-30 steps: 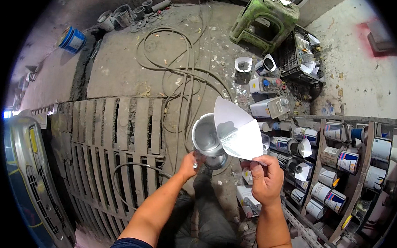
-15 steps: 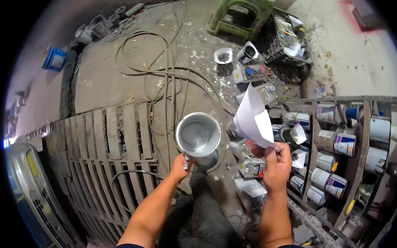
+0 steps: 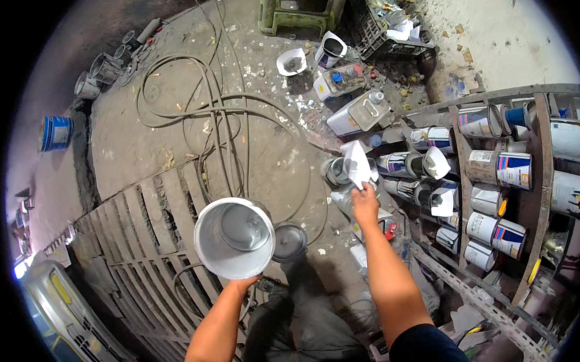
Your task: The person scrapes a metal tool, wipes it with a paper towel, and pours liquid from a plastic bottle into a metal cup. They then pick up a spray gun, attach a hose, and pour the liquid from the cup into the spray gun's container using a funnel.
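My left hand (image 3: 243,285) is closed under a wide, open-topped paint cup (image 3: 205,242), which is tilted so that its wet-looking grey inside shows. The hand's fingers are mostly hidden beneath the cup. Farther off to the right, my right hand (image 3: 366,206) pinches the near edge of a folded white paper funnel (image 3: 356,164). The paper is beside a small open can (image 3: 334,172) with a grey rim; whether they touch I cannot tell. Below the paint cup's right side, a dark round pot (image 3: 290,242) stands on the floor near my feet.
Paint cans (image 3: 512,171) line a rack on the right. Two rectangular metal canisters (image 3: 362,112) stand beyond my right hand, near a black crate (image 3: 378,34) and a green stool (image 3: 302,18). Hoses (image 3: 225,108) loop across the floor. A slatted grate (image 3: 147,240) lies left.
My right hand has moved the paper funnel forward and down, beside the small can. My left hand has shifted left with the cup, whose mouth now looks larger. The view has turned.
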Available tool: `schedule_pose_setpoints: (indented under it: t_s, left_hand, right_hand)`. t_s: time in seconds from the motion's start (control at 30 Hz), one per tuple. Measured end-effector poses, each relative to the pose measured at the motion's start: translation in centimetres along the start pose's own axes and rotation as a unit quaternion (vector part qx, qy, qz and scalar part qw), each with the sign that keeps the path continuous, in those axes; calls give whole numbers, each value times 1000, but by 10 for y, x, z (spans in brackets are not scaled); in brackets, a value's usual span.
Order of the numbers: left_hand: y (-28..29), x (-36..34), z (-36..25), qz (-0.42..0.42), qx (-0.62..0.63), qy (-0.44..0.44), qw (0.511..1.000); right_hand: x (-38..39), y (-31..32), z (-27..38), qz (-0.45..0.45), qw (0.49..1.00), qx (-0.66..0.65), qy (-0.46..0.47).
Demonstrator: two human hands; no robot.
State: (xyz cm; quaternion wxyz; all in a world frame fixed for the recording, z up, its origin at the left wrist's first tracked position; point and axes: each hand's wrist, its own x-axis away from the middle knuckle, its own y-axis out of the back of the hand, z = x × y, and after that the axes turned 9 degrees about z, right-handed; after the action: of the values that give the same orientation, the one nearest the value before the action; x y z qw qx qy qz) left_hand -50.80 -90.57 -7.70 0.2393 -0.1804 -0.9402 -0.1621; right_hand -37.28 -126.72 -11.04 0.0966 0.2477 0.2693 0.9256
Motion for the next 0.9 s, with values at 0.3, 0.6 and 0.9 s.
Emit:
schedule_pose_setpoints:
  t_s: [0.3,0.6,0.9]
  left_hand:
    - [11,32,-18,-15,191,67,979]
    - [27,125,-77,42,43,-61,996]
    - [61,235,-155,-134,83,-38,987]
  right_hand:
    - [120,-30,38,392,841,-275,-251]
    - [219,-31,168,565,603,-469,-311]
    - [294,6,255,658,567,-423,-258]
